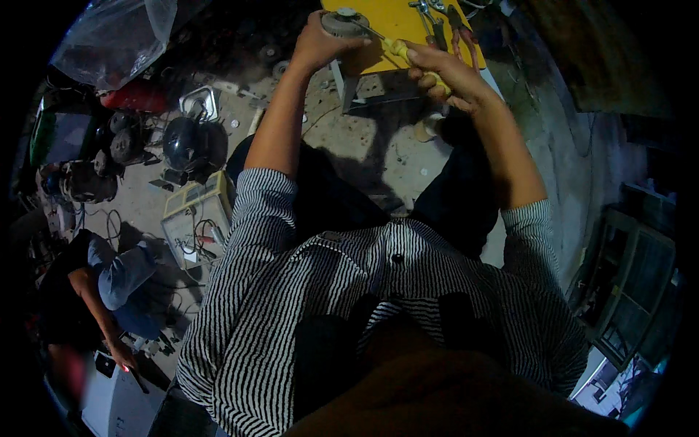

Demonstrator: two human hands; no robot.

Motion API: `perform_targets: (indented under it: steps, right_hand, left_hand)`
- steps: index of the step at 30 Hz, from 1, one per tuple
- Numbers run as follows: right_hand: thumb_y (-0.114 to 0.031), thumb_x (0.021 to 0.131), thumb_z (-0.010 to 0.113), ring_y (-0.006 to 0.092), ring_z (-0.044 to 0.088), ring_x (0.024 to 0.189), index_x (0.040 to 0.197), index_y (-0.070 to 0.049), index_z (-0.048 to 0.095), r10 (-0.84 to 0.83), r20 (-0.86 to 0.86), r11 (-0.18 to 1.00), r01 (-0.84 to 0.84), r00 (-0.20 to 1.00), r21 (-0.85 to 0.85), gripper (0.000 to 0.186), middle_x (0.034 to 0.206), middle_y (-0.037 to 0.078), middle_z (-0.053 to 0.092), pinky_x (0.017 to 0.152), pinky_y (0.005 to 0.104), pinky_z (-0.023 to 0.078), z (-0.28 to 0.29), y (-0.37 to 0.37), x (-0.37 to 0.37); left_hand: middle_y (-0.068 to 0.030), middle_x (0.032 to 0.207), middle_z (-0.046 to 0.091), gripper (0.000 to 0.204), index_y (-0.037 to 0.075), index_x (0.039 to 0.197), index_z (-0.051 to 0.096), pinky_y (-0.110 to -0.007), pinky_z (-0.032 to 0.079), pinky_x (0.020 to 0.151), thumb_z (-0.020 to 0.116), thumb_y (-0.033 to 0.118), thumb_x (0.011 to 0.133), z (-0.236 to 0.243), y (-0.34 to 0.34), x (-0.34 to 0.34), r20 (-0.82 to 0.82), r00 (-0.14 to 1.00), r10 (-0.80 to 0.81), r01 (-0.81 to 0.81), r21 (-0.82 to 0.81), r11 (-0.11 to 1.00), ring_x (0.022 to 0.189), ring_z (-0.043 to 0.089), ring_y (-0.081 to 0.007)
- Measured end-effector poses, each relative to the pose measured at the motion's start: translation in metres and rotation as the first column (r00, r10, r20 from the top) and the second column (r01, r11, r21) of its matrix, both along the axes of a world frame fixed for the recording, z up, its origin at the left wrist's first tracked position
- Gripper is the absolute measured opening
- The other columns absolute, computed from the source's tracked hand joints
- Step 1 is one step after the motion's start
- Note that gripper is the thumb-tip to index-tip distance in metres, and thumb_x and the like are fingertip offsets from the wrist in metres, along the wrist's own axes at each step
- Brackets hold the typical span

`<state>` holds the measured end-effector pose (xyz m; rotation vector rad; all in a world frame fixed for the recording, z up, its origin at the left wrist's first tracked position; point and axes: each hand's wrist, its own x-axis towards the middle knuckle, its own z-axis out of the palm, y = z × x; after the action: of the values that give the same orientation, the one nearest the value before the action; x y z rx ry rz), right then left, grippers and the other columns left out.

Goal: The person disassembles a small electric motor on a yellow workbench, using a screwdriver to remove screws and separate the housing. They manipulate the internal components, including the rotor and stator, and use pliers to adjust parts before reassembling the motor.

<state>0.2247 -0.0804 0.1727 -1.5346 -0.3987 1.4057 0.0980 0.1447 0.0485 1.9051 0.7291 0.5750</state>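
At the far edge of the view, my left hand (318,45) is wrapped round the side of a round, dark grey wheel-like part (345,26) with a pale centre. The part is by the left edge of a yellow-topped table (378,64). My right hand (459,79) grips a screwdriver (397,49) by its yellow handle, fingers curled around it. Its thin shaft slants up and left to the part's top; whether the tip touches a screw is too small to tell. Pliers with reddish handles (466,38) and a metal hand tool (429,16) lie beyond my right hand.
Left of me stand a pale open-topped case (195,211) with cables, a dark round object (183,142) and several machine parts. Another person's arm (95,306) reaches over a white box (116,400) at lower left. A dark framed cabinet (630,284) stands at right.
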Motion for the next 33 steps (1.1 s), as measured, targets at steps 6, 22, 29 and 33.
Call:
perform_targets:
  steps: [6, 22, 29, 33]
  right_hand:
    - [-0.025, 0.102, 0.062, -0.0018, 0.047, 0.063, 0.135, -0.010, 0.054, -0.027, -0.065, 1.000, 0.027, 0.998, -0.006, 0.038, 0.089, -0.002, 0.054, 0.041, 0.0099, 0.035, -0.002, 0.004, 0.011]
    - [-0.027, 0.102, 0.062, 0.0023, 0.042, 0.064, 0.151, -0.012, 0.049, -0.120, 0.235, 0.987, 0.090, 0.965, 0.132, 0.053, 0.084, -0.005, 0.051, 0.051, 0.0167, 0.034, -0.031, -0.001, -0.031]
    - [-0.025, 0.101, 0.064, 0.0038, 0.048, 0.062, 0.152, -0.016, 0.048, 0.035, 0.336, 0.999, -0.033, 0.941, -0.012, 0.054, 0.083, -0.004, 0.054, 0.048, 0.0193, 0.036, -0.019, 0.008, -0.011]
    - [-0.028, 0.102, 0.062, 0.0048, 0.049, 0.065, 0.154, -0.016, 0.045, 0.044, 0.361, 0.998, -0.059, 0.932, 0.030, 0.056, 0.083, -0.003, 0.054, 0.052, 0.0198, 0.038, -0.053, 0.010, -0.005]
  left_hand:
    - [-0.0199, 0.127, 0.065, 0.108, -0.002, 0.140, 0.045, -0.038, 0.052, 0.100, 0.098, 0.043, 0.058, 0.003, -0.001, 0.002, 0.017, 1.000, -0.003, 0.004, -0.017, 1.000, 0.117, 0.065, -0.0271]
    - [-0.0203, 0.125, 0.066, 0.105, -0.002, 0.137, 0.044, -0.038, 0.053, 0.098, 0.094, 0.052, 0.061, 0.012, -0.008, 0.002, 0.009, 1.000, 0.028, -0.028, 0.055, 0.998, 0.115, 0.067, -0.0286]
    - [-0.0182, 0.129, 0.065, 0.111, 0.002, 0.142, 0.039, -0.050, 0.040, 0.109, 0.091, 0.058, 0.061, -0.017, -0.005, 0.002, -0.027, 0.995, 0.096, -0.088, 0.197, 0.976, 0.119, 0.064, -0.0323]
    - [-0.0164, 0.134, 0.063, 0.114, 0.007, 0.145, 0.037, -0.065, 0.015, 0.117, 0.088, 0.064, 0.060, -0.025, -0.023, 0.006, -0.041, 0.995, 0.090, -0.075, 0.272, 0.959, 0.128, 0.058, -0.0353]
